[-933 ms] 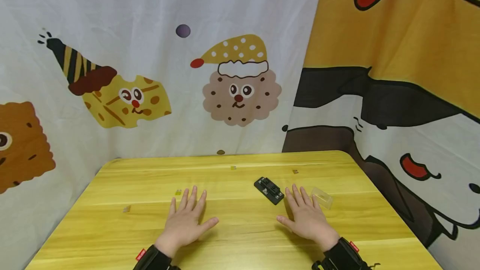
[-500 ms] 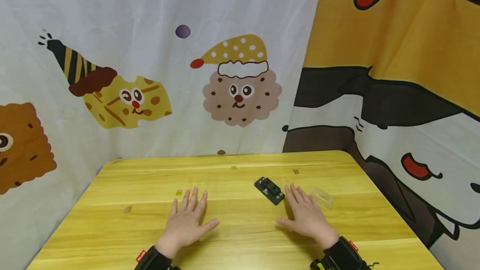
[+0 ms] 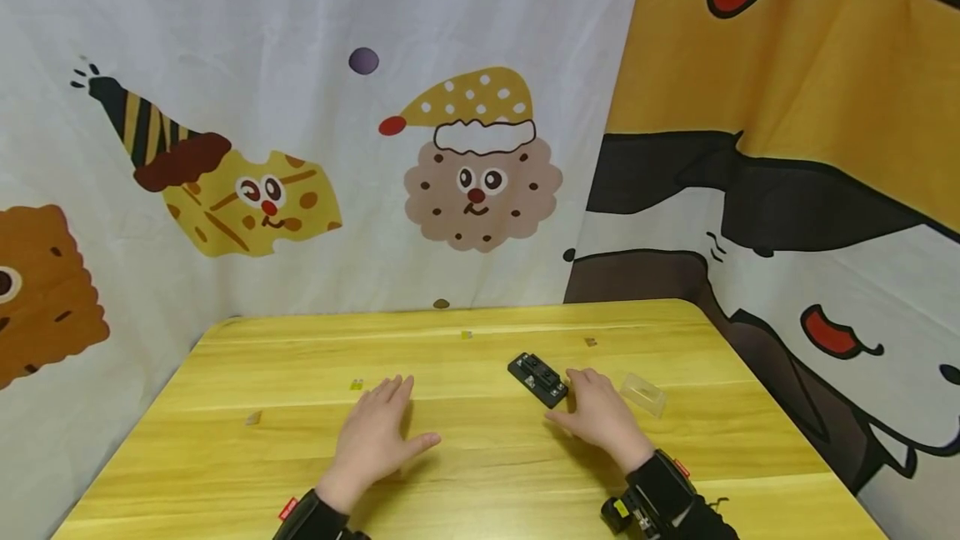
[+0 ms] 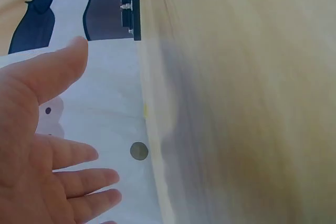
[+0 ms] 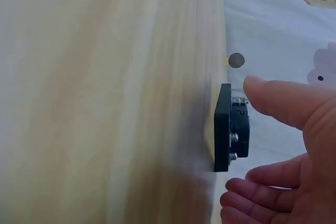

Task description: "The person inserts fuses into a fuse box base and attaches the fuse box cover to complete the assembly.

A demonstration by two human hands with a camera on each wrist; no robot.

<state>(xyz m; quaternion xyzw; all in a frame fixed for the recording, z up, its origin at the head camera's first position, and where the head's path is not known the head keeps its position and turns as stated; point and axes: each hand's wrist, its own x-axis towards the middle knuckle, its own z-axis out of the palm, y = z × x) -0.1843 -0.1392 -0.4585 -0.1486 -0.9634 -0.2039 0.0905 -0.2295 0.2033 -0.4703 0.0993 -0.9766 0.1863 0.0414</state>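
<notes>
A small black block on a rectangular base, with metal screws on top, lies right of the table's middle. My right hand is beside its right end, fingers bent and thumb spread. In the right wrist view the screwed block sits in front of the gap between thumb and fingers, which do not grip it. My left hand hovers over the table at left, holding nothing. Its thumb is stretched away from its straight fingers, as the left hand also shows in the left wrist view.
A clear plastic cover lies just right of my right hand. Small stickers dot the wooden table, such as a yellow one beyond my left hand. A cartoon-printed curtain hangs behind the table.
My right hand has shifted slightly left toward the black block, its fingers now bent and its wrist turned. My left hand has rolled a little onto its side. The block has stayed put.
</notes>
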